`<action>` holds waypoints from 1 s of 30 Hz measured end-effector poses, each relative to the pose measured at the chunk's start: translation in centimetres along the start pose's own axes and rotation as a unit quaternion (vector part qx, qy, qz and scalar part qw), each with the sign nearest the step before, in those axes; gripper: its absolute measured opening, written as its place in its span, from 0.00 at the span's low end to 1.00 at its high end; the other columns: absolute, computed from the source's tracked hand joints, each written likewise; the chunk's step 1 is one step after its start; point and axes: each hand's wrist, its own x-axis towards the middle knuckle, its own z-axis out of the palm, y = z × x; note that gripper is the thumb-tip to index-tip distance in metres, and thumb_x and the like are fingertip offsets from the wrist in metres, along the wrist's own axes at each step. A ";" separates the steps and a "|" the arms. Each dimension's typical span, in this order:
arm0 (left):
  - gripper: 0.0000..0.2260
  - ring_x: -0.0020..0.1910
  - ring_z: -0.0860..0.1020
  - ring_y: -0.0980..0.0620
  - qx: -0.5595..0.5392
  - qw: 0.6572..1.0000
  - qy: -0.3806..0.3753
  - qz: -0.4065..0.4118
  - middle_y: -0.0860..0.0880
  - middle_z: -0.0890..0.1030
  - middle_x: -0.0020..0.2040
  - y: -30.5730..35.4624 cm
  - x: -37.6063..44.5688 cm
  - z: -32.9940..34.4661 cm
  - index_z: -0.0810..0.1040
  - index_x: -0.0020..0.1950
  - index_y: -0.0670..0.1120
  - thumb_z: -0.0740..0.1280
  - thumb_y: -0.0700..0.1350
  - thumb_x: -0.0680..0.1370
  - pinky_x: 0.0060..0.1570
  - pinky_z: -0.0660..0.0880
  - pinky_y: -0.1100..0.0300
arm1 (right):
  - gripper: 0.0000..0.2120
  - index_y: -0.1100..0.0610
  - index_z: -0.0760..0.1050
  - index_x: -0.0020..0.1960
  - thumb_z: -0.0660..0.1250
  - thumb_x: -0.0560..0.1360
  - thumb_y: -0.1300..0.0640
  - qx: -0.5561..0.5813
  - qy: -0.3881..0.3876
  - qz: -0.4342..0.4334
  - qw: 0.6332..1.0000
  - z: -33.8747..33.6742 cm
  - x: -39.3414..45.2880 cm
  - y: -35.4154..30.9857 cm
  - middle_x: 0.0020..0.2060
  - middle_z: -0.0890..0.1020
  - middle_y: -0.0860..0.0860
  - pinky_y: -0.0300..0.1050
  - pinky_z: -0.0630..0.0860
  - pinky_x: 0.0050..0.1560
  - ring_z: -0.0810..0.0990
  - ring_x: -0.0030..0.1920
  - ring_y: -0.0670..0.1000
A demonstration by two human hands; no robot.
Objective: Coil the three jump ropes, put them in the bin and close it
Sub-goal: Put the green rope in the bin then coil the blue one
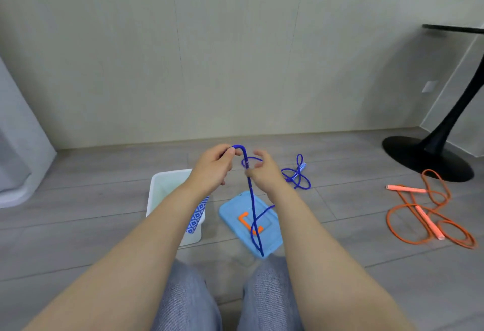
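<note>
Left hand (213,167) raised at centre frame, fingers curled tight round the bend of a dark blue braided jump rope (252,199). Right hand (264,173) just beside at 3 o'clock, fingertips pinching a small loop of the same cord, remaining fingers loosely spread. Strands hanging down over a light blue rectangular plastic lid with orange handle (235,215), flat on grey plank floor (340,265). White open plastic bin (159,189) at 9 o'clock of lid, blue-white patterned handle (196,216) leaning at its near rim. Second blue rope (298,173) heaped at 1 o'clock of lid. Orange jump rope with pale pink handles (429,212) sprawled well apart at 3 o'clock, near a black pedestal table base (419,155).
</note>
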 end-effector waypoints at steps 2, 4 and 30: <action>0.12 0.27 0.65 0.55 -0.046 0.999 -0.014 0.003 0.51 0.66 0.28 -0.2 0.2 0.1 0.80 0.51 0.49 0.56 0.45 0.83 0.30 0.67 0.59 | 0.23 0.53 0.72 0.66 0.68 0.72 0.62 -0.021 -0.061 -0.009 0.998 0.2 0.1 1.0 0.55 0.76 0.51 0.49 0.75 0.56 0.77 0.54 0.54; 0.13 0.28 0.66 0.55 -0.067 0.998 -0.015 0.005 0.50 0.68 0.30 -0.2 0.6 0.2 0.80 0.51 0.48 0.56 0.44 0.83 0.31 0.69 0.60 | 0.15 0.55 0.76 0.60 0.67 0.74 0.61 -0.040 -0.084 -0.008 0.996 0.4 0.5 1.5 0.50 0.79 0.51 0.47 0.76 0.52 0.78 0.49 0.53; 0.15 0.39 0.76 0.53 0.096 0.979 -0.123 -0.134 0.52 0.78 0.61 -4.4 2.7 0.0 0.75 0.65 0.49 0.53 0.47 0.83 0.41 0.71 0.60 | 0.04 0.52 0.78 0.45 0.72 0.72 0.54 0.099 0.125 -0.070 0.985 -0.4 1.8 -1.7 0.42 0.84 0.50 0.43 0.77 0.43 0.82 0.42 0.48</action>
